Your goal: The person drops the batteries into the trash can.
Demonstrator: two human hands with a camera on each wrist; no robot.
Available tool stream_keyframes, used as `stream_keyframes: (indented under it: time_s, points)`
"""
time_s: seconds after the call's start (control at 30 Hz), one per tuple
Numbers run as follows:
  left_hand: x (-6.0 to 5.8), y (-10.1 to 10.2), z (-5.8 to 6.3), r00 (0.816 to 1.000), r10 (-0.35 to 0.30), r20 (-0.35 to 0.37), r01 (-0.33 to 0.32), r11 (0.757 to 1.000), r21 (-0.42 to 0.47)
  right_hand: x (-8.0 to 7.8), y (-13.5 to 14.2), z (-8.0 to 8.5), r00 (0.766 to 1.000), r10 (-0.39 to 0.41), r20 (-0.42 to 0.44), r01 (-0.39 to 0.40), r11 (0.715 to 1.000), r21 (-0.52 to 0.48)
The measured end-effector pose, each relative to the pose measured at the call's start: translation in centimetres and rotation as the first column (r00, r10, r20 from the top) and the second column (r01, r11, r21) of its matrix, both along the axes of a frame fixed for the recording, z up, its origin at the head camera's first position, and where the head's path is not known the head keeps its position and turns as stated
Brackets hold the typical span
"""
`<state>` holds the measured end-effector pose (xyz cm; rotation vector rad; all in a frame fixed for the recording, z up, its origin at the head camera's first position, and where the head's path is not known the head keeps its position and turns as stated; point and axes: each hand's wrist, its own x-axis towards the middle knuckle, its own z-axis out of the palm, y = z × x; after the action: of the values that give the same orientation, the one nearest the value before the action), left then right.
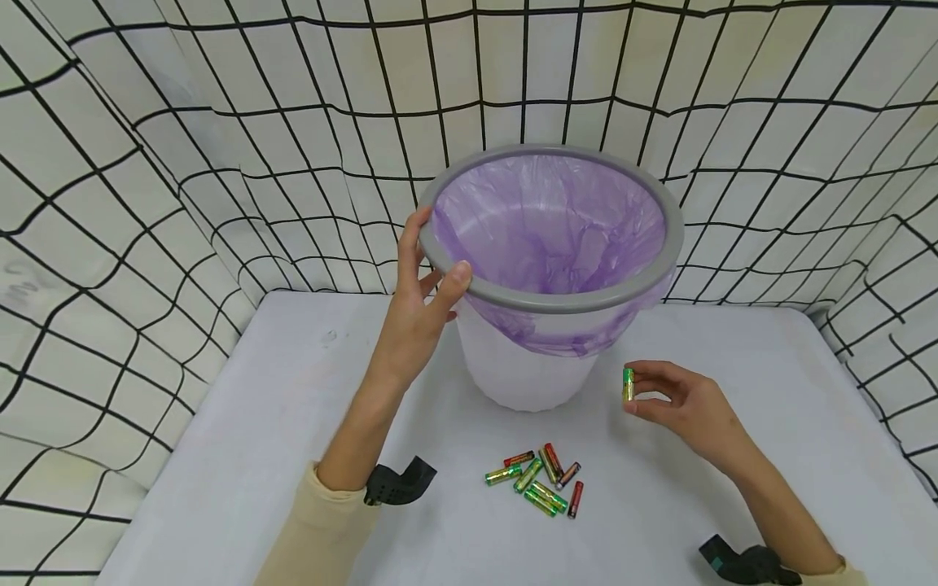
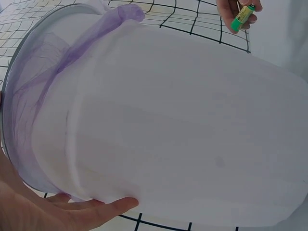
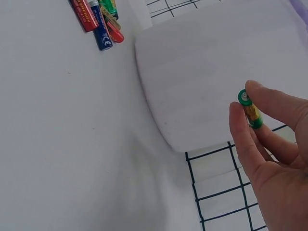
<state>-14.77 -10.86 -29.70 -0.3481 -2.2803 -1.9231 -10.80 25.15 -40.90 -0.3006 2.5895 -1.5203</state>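
Note:
A white trash can (image 1: pixel 506 366) with a grey rim ring (image 1: pixel 557 303) and a purple liner bag (image 1: pixel 542 228) stands on the white table. My left hand (image 1: pixel 414 313) grips the rim at its left side, thumb over the ring and the other fingers along the outer wall. To the right of the can, my right hand (image 1: pixel 685 403) pinches a green and gold battery (image 1: pixel 628 385) between thumb and fingertips, held upright above the table. In the right wrist view the battery (image 3: pixel 251 110) shows one end toward the camera. The liner is folded over the can's outside.
Several loose batteries (image 1: pixel 542 480), green-gold, red and dark, lie in a loose pile on the table (image 1: pixel 630 521) in front of the can. White walls with a black grid (image 1: pixel 352 89) enclose the table at the back and sides.

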Motion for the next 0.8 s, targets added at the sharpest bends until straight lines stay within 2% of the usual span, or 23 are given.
stream_keyframes:
  time_s: [0.8]
  points:
    - [-0.2, 0.1, -0.1, 1.0, 0.005, -0.016, -0.005, 1.0, -0.017, -0.5, 1.8, 2.8, 0.982, -0.142, -0.126, 0.129, 0.986, -0.106]
